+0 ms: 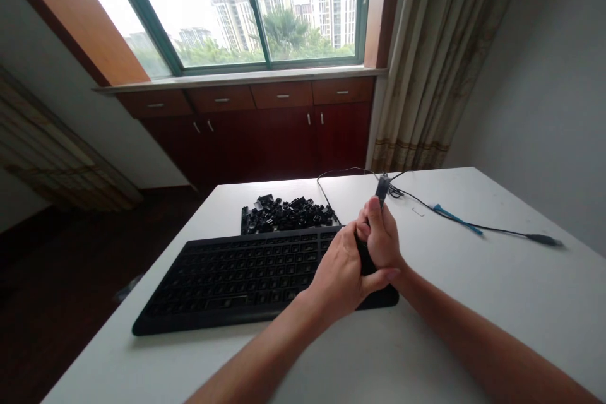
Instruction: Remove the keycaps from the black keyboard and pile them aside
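A black keyboard (227,278) lies on the table with its keycaps off and key sockets showing. Above its right end, my right hand (382,240) is closed on a dark, bar-shaped object (382,188) that points up and away; its exact kind is unclear. My left hand (337,268) is over the same end, against my right hand, with its thumb stretched toward the right wrist. Its other fingers look curled, and whatever they hold is hidden. Behind the keyboard is a pile of loose black keycaps (288,213).
On the white table (473,303), a black cable (497,229) runs right to its plug end (544,240). A slim blue tool (457,219) lies by it, near a small bent wire (418,212). Cabinets (284,139) stand beneath the window.
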Tool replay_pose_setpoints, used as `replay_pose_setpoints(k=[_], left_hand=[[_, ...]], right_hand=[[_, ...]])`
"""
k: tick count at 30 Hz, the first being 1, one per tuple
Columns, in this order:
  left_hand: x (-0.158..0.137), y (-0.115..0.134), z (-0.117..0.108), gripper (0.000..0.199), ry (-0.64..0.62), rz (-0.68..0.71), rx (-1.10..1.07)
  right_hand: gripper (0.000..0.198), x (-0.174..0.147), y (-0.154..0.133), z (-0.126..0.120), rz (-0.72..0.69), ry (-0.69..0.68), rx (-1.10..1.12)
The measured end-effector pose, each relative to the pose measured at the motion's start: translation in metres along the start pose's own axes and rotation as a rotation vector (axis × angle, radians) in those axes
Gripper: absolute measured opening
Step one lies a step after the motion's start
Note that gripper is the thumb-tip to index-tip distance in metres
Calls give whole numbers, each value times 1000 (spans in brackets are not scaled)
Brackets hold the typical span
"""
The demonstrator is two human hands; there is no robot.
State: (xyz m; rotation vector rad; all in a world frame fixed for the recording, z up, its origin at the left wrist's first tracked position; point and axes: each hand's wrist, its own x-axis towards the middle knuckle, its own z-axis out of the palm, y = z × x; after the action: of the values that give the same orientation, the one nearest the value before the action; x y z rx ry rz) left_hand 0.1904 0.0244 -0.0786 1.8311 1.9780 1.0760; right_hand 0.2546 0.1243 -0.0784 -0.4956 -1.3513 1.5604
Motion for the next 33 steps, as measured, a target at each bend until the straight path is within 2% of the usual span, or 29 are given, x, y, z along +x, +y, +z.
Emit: replay_pose_setpoints(k=[2, 4, 8, 10, 13, 17, 19, 21, 24, 31, 33], left_hand=[[1, -2, -8, 95, -15, 15, 13], [2, -6, -17, 89, -33, 65, 52], [6, -14, -32, 30, -100, 215, 182], [7, -15, -37, 20, -143, 286, 229], [9, -17, -43, 23, -128, 301, 245], [12, -33, -54, 20, 107, 113, 303], [14, -45, -59, 20, 199, 32, 340], [14, -54, -62, 23, 239, -5, 357], [14, -54, -61, 24, 231, 11, 348], [7, -26, -43, 17, 64, 192, 266], [5, -23, -40, 22, 40, 214, 225]], right_hand=[[49, 5, -3, -3, 13, 67, 112], [47, 10, -6, -8, 30, 138, 189], [45, 16, -11, -21, 46, 196, 196], [44, 17, -12, -25, 61, 191, 200], [45, 15, -14, -26, 145, 148, 219], [49, 10, -16, -23, 276, 59, 172], [49, 7, -17, -20, 270, 35, 159], [48, 5, -19, -16, 236, 19, 166], [47, 4, -21, -9, 217, -3, 196], [47, 4, -8, -2, 255, 25, 138], [47, 4, -5, -3, 252, 40, 122]])
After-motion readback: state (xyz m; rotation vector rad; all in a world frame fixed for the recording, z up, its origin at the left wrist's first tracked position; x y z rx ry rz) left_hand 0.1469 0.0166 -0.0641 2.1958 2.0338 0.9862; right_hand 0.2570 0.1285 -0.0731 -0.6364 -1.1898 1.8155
